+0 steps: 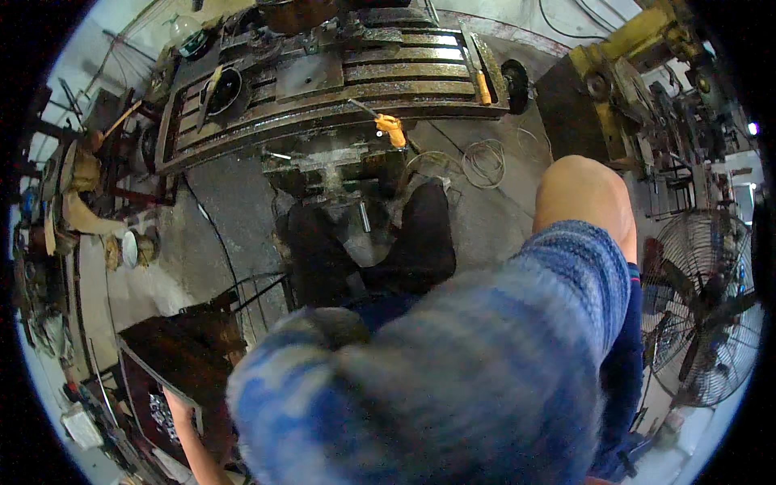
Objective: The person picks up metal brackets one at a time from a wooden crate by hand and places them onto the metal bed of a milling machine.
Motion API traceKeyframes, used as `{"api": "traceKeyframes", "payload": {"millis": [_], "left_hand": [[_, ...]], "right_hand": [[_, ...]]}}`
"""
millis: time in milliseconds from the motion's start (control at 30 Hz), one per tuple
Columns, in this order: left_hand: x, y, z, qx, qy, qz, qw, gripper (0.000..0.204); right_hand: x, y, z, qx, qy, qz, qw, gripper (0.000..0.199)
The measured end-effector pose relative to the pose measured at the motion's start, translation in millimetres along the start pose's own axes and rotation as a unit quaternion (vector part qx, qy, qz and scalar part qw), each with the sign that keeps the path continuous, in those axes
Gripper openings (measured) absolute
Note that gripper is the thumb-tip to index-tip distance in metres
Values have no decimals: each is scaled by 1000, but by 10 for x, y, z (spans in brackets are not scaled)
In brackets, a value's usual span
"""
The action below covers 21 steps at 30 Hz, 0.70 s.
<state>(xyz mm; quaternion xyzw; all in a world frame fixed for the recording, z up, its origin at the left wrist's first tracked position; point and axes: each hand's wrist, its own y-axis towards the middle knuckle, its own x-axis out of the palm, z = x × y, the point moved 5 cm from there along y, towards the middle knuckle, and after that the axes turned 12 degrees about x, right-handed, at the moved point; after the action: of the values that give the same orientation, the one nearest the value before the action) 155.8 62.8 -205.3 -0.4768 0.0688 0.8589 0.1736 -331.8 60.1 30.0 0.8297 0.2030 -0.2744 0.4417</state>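
My right hand (420,388) wears a blue-grey knitted glove and fills the lower middle, very near the camera. It is smeared by motion, and its fingers cannot be made out. At the lower left my left arm reaches to a dark metal box (182,339). Small shiny metal parts (162,416) lie in that box, close to my left hand (179,408). The fingers of that hand do not show. A short bright metal rod (364,217) is between my dark-trousered legs.
Ahead stands a slotted metal machine table (388,87) with a black bowl (225,90) and an orange-handled tool (483,87). An orange air gun (390,129) is at its front edge. Coiled hose (483,164) lies on the floor. A large caged fan (699,307) stands right.
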Motion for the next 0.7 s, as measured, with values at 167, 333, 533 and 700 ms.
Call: {"api": "traceKeyframes", "payload": {"millis": [167,333,533,700], "left_hand": [[-52,-454,-897,-109,158,84,978,37],[-636,-227,-144,-194,-44,212,957,27],[-733,-17,432,-8,-454,490,744,30],[-227,974,1206,89,-589,327,733,29]], "right_hand": [[-53,-57,239,45,-24,-104,993,24],[355,-705,1692,253,-135,-67,955,41],[705,-2441,3438,653,-9,60,755,43],[1217,-3139,4311,738,186,124,636,38]]}}
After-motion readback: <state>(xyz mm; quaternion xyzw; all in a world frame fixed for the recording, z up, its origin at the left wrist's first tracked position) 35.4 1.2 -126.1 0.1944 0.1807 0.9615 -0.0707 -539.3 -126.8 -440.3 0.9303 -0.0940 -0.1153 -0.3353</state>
